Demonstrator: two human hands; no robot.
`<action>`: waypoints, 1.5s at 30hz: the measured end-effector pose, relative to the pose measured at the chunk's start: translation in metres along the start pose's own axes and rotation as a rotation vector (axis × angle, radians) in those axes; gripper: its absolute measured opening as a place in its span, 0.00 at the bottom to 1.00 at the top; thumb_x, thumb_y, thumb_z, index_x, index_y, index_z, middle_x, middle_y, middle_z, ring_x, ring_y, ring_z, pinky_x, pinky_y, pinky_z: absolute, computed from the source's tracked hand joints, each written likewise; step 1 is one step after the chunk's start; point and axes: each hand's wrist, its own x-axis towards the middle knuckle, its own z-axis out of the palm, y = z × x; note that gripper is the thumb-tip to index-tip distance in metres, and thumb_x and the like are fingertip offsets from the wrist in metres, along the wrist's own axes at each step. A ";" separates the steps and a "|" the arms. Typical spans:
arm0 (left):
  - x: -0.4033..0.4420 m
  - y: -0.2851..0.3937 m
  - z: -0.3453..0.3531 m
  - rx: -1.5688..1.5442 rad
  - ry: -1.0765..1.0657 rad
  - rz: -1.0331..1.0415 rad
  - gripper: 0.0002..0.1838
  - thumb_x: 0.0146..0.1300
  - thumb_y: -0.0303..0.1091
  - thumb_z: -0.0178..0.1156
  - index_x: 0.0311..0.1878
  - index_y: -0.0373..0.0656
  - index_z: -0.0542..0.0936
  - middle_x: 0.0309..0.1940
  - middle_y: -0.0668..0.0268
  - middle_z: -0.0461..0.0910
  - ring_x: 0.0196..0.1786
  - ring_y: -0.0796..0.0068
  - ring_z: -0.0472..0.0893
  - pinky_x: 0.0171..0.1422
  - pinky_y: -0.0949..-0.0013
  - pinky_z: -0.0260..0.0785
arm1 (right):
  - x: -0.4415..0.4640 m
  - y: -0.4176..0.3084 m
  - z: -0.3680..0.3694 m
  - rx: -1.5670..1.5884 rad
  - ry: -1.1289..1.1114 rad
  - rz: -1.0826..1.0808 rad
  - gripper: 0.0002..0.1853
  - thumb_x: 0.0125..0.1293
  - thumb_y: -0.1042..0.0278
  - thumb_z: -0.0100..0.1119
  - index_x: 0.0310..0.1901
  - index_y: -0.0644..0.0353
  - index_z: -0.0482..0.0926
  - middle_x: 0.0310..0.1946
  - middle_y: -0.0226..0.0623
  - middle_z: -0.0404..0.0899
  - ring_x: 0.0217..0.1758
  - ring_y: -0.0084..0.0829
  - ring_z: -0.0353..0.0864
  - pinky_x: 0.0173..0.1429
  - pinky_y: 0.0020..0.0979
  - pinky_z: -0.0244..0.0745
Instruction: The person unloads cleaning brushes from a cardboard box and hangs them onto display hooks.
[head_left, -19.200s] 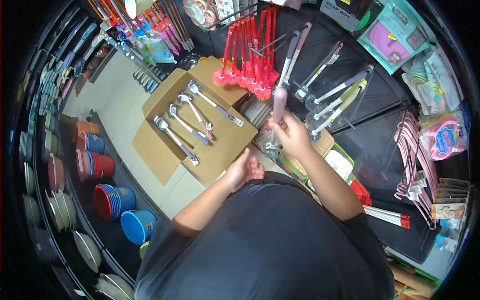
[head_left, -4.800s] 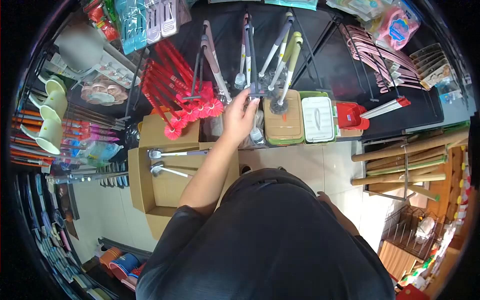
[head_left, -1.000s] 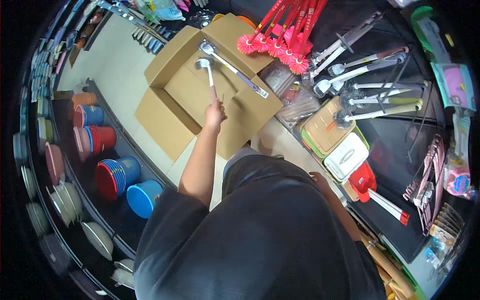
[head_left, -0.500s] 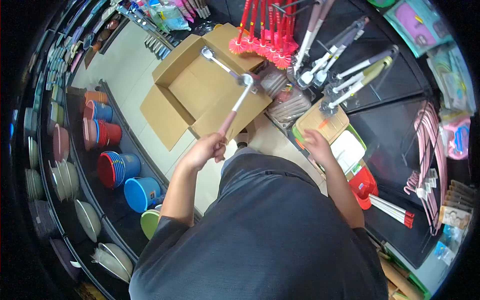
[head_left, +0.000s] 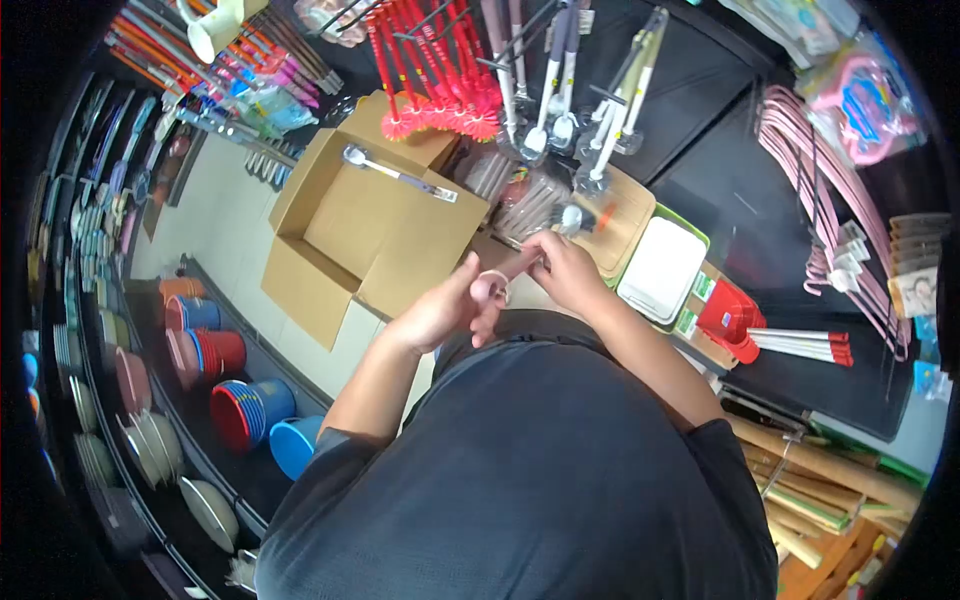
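A long-handled brush [head_left: 518,264] with a pinkish handle and a ring at its end is in front of my waist. My right hand [head_left: 568,272] is closed around the handle, while a plastic-wrapped white head [head_left: 571,219] shows beyond it. Thumb and fingers apart, my left hand [head_left: 440,308] is beside the ring end; whether it touches the ring I cannot tell. Ahead of my hands stands an open cardboard box [head_left: 420,255]. Inside it lies another brush [head_left: 398,173] with a white head and a purple-grey handle.
Red brushes [head_left: 430,105] and white-headed brushes [head_left: 555,100] hang on hooks beyond the box. At right are a white lidded container [head_left: 662,270], a red dustpan [head_left: 730,318] and pink hangers [head_left: 830,190]. Buckets [head_left: 250,410] and basins line the left shelf.
My right hand has come inward and taken hold of the brush handle. The brush has swung from over the box toward my right, and my left fingers have opened. The view has shifted.
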 end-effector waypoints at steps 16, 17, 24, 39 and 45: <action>0.060 0.004 -0.021 0.799 0.361 0.673 0.18 0.61 0.30 0.62 0.51 0.38 0.70 0.42 0.63 0.75 0.43 0.76 0.77 0.46 0.71 0.73 | 0.019 -0.011 0.026 0.251 0.183 0.146 0.14 0.63 0.69 0.53 0.48 0.63 0.68 0.43 0.53 0.74 0.45 0.53 0.75 0.47 0.43 0.71; 0.064 0.010 -0.024 0.812 0.421 0.778 0.18 0.59 0.30 0.63 0.50 0.37 0.70 0.41 0.63 0.76 0.42 0.75 0.78 0.45 0.71 0.73 | 0.025 -0.014 0.027 0.220 0.186 0.180 0.14 0.63 0.69 0.54 0.48 0.63 0.68 0.43 0.53 0.74 0.45 0.53 0.75 0.46 0.44 0.71; 0.097 0.053 -0.063 0.975 0.426 0.839 0.12 0.55 0.29 0.66 0.41 0.37 0.76 0.31 0.65 0.78 0.35 0.76 0.79 0.42 0.72 0.72 | 0.070 -0.021 0.045 0.082 0.285 0.240 0.16 0.61 0.67 0.57 0.47 0.64 0.69 0.42 0.53 0.74 0.44 0.53 0.76 0.43 0.44 0.72; 0.155 0.136 -0.094 0.891 0.089 0.770 0.12 0.56 0.29 0.65 0.42 0.36 0.77 0.32 0.58 0.82 0.32 0.75 0.81 0.37 0.71 0.72 | 0.022 0.040 0.077 0.136 0.349 0.792 0.36 0.58 0.59 0.63 0.63 0.65 0.59 0.55 0.54 0.67 0.51 0.41 0.75 0.51 0.35 0.73; 0.183 0.145 -0.104 0.958 0.005 0.870 0.13 0.56 0.26 0.64 0.44 0.35 0.77 0.32 0.62 0.81 0.30 0.80 0.79 0.33 0.74 0.72 | -0.078 0.072 0.143 0.037 0.242 1.062 0.34 0.58 0.56 0.63 0.62 0.62 0.61 0.55 0.52 0.69 0.59 0.46 0.69 0.61 0.41 0.66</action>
